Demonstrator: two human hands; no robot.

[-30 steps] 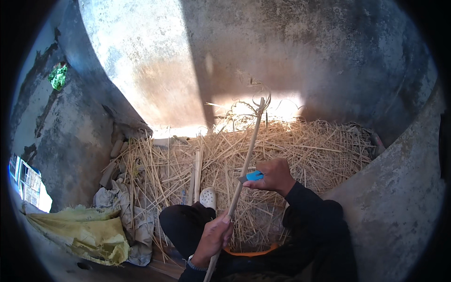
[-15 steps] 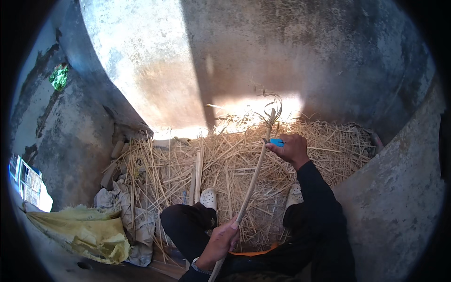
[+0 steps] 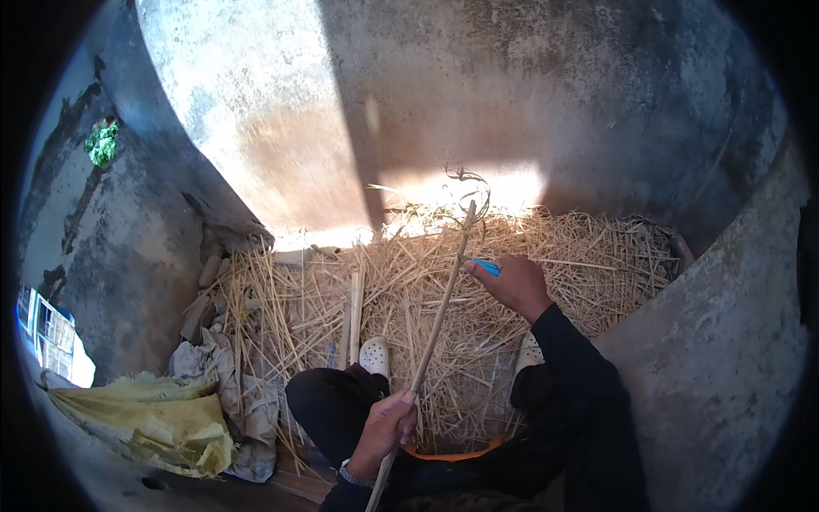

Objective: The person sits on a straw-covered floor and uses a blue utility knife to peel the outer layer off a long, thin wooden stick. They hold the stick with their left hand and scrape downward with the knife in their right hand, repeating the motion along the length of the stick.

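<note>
Since half a second earlier, the upper end of the pale wooden stick [image 3: 436,328] had swung leftward, and the right hand [image 3: 518,284] had moved slightly left and lower in the frame. The stick slanted from the lower edge, left of centre, up past the middle of the frame, with thin curled shavings [image 3: 465,176] at its top. Low in the frame, just left of centre, the left hand [image 3: 388,427] grasped its lower part, fingers wrapped round and thumb laid along it. Right of centre, the right hand's fingers were curled round a small blue-handled knife [image 3: 487,267] held at the stick's upper part; its blade was too small to make out clearly. Pale straw-like strips [image 3: 580,264] spread across the middle, around a perforated cream clog [image 3: 374,356]. At lower left lay a frayed yellow sack [image 3: 153,427] beside crumpled grey cloth [image 3: 256,444].
</note>
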